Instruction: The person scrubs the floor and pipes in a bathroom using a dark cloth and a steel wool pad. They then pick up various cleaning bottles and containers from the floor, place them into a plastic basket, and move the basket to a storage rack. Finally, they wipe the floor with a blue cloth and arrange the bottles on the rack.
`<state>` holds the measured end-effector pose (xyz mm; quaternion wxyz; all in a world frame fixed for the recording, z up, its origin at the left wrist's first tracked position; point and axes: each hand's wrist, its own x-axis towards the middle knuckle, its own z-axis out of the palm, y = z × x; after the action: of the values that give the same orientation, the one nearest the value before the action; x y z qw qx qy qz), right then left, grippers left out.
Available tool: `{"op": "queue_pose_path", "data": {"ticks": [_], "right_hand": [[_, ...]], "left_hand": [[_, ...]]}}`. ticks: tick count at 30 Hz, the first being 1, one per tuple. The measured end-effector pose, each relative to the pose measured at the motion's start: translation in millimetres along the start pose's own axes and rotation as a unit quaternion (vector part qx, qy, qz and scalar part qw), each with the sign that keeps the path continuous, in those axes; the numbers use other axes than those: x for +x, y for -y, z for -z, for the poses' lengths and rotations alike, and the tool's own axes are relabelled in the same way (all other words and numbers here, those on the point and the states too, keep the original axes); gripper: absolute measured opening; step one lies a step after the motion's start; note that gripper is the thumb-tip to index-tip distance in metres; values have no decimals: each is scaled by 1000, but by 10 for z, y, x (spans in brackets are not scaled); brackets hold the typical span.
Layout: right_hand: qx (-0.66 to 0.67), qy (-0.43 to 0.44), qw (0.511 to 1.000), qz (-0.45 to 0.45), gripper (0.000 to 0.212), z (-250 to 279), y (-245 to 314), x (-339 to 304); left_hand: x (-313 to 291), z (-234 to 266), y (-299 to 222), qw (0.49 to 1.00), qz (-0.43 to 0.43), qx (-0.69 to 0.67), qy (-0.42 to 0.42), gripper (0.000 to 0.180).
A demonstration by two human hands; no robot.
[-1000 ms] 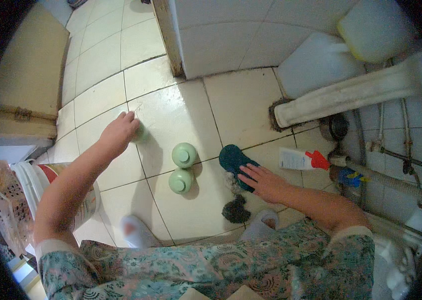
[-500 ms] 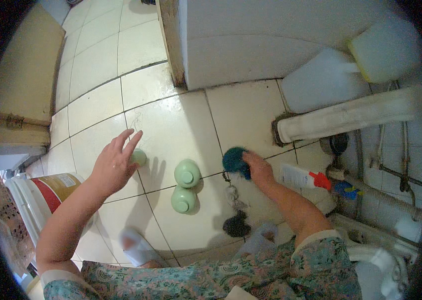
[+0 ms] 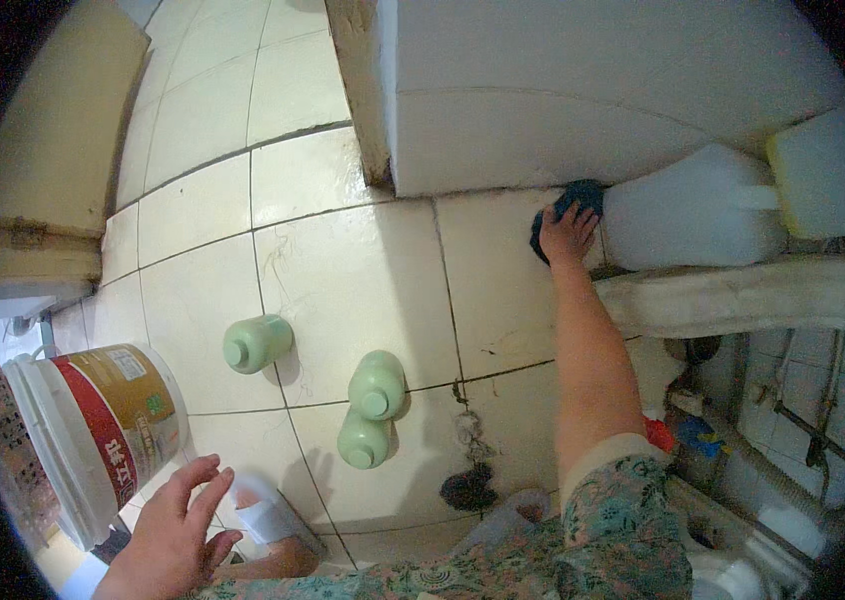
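Observation:
At the foot of the wall, my right hand (image 3: pixel 565 236) presses a dark teal cloth (image 3: pixel 586 196) onto the floor tiles, fingers spread over it. The cloth sticks out on both sides of the hand, close to a whitish plastic jug (image 3: pixel 695 208). My left hand (image 3: pixel 175 530) is low at the left, empty, its fingers apart and bent a little. Ahead of it, a pale green bottle (image 3: pixel 261 342) lies on the floor with its cap toward the left. Two more pale green bottles, one (image 3: pixel 377 384) behind the other (image 3: pixel 363 440), touch in the middle.
A white bucket (image 3: pixel 123 400) with a red and gold label is at the left. A thick white pipe (image 3: pixel 733 292) runs along the right, with hoses below it. A dark wet clump (image 3: pixel 470 487) lies before my slippered feet. A wooden door frame (image 3: pixel 368 110) meets the wall ahead.
My right hand has reached forward and right with the cloth, up to the wall beside the jug. My left hand has drawn back from the left bottle, which now shows whole.

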<state>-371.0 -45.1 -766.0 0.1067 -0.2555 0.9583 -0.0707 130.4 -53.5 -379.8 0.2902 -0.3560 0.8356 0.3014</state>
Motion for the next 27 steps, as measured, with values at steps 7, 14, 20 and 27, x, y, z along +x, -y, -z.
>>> {"op": "queue_pose_path", "data": {"ticks": [7, 14, 20, 27], "right_hand": [[-2, 54, 979, 196, 57, -198, 1142, -933], [123, 3, 876, 467, 39, -528, 1436, -1370], [335, -53, 932, 124, 29, 66, 822, -1168], [-40, 7, 997, 59, 48, -10, 100, -505]], "left_hand": [[213, 114, 52, 997, -20, -15, -74, 64], [375, 195, -214, 994, -75, -19, -73, 68], [353, 70, -51, 995, -75, -37, -48, 67], [189, 88, 155, 998, -45, -26, -25, 64]]}}
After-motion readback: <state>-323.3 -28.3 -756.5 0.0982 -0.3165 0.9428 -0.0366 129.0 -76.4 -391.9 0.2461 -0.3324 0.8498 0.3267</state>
